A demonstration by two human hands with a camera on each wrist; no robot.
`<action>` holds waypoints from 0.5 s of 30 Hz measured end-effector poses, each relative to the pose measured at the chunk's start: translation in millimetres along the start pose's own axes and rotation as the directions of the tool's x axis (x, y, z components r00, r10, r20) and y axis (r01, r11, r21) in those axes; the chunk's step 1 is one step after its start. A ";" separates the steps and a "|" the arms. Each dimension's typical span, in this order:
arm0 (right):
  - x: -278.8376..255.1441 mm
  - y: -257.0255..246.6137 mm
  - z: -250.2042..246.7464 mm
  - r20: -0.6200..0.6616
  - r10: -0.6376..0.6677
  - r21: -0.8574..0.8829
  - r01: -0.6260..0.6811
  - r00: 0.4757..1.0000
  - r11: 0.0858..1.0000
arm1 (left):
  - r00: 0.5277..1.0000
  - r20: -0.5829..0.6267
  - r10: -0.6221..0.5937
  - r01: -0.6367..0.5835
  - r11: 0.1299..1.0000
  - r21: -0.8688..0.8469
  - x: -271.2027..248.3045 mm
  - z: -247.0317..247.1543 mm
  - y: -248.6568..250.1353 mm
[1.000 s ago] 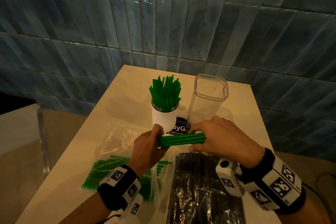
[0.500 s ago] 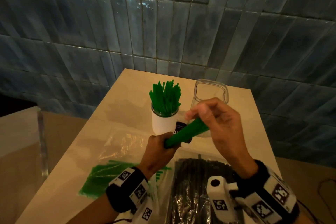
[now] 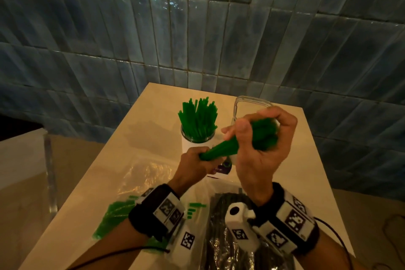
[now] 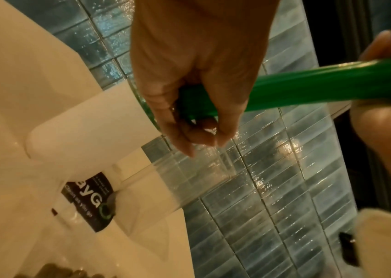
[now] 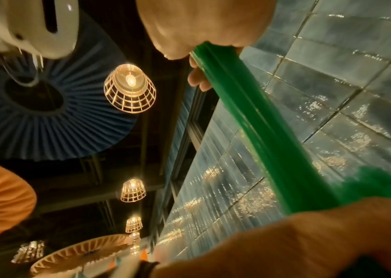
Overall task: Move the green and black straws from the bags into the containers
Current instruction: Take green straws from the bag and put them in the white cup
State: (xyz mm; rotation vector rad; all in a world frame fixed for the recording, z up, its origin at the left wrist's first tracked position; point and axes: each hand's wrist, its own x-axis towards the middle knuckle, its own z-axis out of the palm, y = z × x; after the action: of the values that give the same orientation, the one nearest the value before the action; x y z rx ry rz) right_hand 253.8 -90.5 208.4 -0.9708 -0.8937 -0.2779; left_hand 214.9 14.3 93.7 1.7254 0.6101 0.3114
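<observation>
A bundle of green straws [image 3: 221, 150] [image 4: 308, 88] [image 5: 261, 127] is tilted up between both hands above the table. My left hand [image 3: 197, 164] [image 4: 189, 105] grips its lower end. My right hand [image 3: 263, 136] is curled round its upper end, in front of the clear container [image 3: 243, 103]. A white container [image 3: 197, 144] [image 4: 89, 124] full of green straws [image 3: 198, 118] stands behind the hands. On the near table lie a clear bag with green straws [image 3: 111, 215] on the left and a bag of black straws [image 3: 221, 237] on the right.
The cream table [image 3: 135, 138] stands against a blue tiled wall [image 3: 197, 28]. A small dark printed card [image 3: 221, 169] [image 4: 87, 201] lies at the containers' feet. A clear panel [image 3: 49, 173] stands beside the table's left edge. Lamps [image 5: 130, 88] hang overhead.
The green bundle went from lying level between both hands to tilting steeply up. My right hand rose and turned palm toward me; the left hand stayed low on the lower end.
</observation>
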 end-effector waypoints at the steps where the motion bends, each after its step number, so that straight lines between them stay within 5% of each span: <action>1: 0.6 6.1 -0.2 0.000 -0.018 -0.018 0.018 1.000 1.000 | 1.000 0.017 0.008 -0.008 1.000 -0.004 2.0 -2.1 1.2; 10: 47.6 46.5 -4.3 -0.174 -0.020 -0.115 0.000 0.985 0.993 | 0.988 -0.126 0.087 -0.026 0.905 0.425 12.2 -21.4 -43.7; 13: 52.4 62.0 3.0 -0.176 0.011 -0.140 -0.036 0.984 0.990 | 0.973 -0.222 -0.060 0.140 0.921 0.363 31.0 -23.1 -42.2; 15: 49.0 71.8 11.7 -0.152 0.015 -0.164 -0.041 0.988 0.986 | 0.974 -0.226 -0.005 0.065 0.964 0.257 48.5 -22.8 -36.3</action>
State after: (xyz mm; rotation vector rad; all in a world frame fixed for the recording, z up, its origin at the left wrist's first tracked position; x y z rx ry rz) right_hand 319.4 -32.2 205.9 -1.1007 -0.7264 -0.4015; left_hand 234.8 65.0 58.7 1.9464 0.8778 0.4185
